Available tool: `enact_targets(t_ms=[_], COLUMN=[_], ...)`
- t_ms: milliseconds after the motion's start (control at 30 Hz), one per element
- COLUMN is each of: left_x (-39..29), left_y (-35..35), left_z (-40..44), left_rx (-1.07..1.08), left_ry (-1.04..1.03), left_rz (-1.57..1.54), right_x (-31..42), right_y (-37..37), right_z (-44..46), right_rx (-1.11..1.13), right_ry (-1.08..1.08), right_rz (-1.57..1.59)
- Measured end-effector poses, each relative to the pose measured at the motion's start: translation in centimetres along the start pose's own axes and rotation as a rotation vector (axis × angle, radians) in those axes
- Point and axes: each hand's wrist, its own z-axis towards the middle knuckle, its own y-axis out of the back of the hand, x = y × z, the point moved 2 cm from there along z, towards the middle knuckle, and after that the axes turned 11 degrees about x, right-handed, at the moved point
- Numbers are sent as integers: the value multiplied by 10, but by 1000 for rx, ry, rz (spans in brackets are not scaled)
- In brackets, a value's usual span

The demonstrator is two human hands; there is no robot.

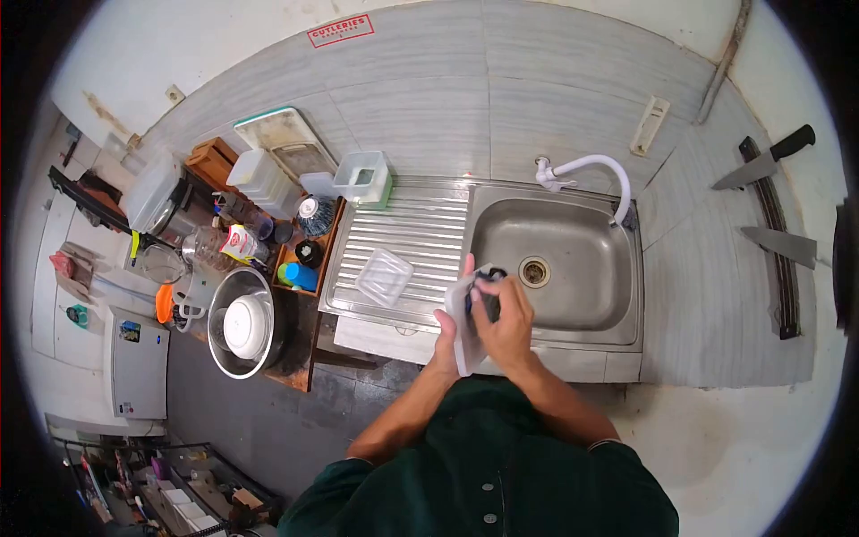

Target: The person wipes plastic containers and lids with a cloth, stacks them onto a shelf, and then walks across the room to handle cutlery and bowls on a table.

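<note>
My left hand [444, 347] grips a whitish translucent plastic container [462, 333] from the side, holding it tilted in front of the sink's near edge. Over its opening, my right hand [510, 329] has its fingers closed on a crumpled dark cloth [492, 274] that reaches into the container. Much of the cloth is hidden by the fingers. To the left, a clear plastic lid or shallow tray [385, 277] lies on the ribbed steel drainboard [407, 234].
The steel sink basin [573, 309] has a white curved faucet [595, 163] behind it. Another plastic container [362, 177] stands at the drainboard's back corner. A metal bowl [217, 333] sits on the cluttered wooden table at left. Knives [761, 168] hang on the right wall.
</note>
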Motion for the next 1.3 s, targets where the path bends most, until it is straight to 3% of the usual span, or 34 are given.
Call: enact_targets(t_ms=[33, 133, 267, 300, 367, 433, 533, 633, 700, 767, 833, 1000, 1067, 1100, 1167, 1233, 1267, 1300], left_x=[-5, -30, -26, -14, 1, -11, -37, -42, -23, -9, 11, -42, -42, -41, -18, 5, 4, -1], left_y=[6, 19, 0, -6, 3, 3, 13, 7, 4, -9, 28, 10, 13, 11, 1, 2, 1, 3], left_z=[1, -2, -5, -6, -8, -5, -3, -8, -16, -18, -23, -10, -12, -14, -16, -19, -18, -15], left_rx=[-12, -41, -43, -53, -101, -72, -39, 14, -65, -137, -69, 38, 44, 49, 21, 58, -203, -204], left_ry=[20, 24, -83, -83, -74, -18, -96, -77, -67, -43, -88, -136, -144, -149, -152, -237, -62, -66], left_rz=[48, 171, -4, -20, -18, -1, 17, -105, -167, -120, -84, -112, -158, -209, -242, -715, -149, -148], right_x=[5, 7, -23, -14, 3, 17, 24, -8, -8, -3, 11, 22, 10, 2, -10, 3, 11, 16], right_y=[-4, 1, 8, 7, -3, -11, -4, 3, 8, -1, -12, -1, 10, 14, 14, 3, -5, -10], right_z=[-11, -31, -2, 2, 8, -8, -21, -17, 8, 15, 4, -23, -11, -2, 10, 13, 7, -1], right_rx=[94, 431, 304, 307, 66, 202, 349, 500, 335, 230, 93, 423, 530, 517, 415, 294, 233, 174], right_ry=[-39, 205, 132, 139, 16, 92, 188, 330, 223, 164, 133, 222, 449, 482, 334, 274, 225, 176], right_rz=[90, 120, -160, -162, -13, 112, 194, -74, -213, -184, -45, 203, -105, -249, -315, -312, -156, 1])
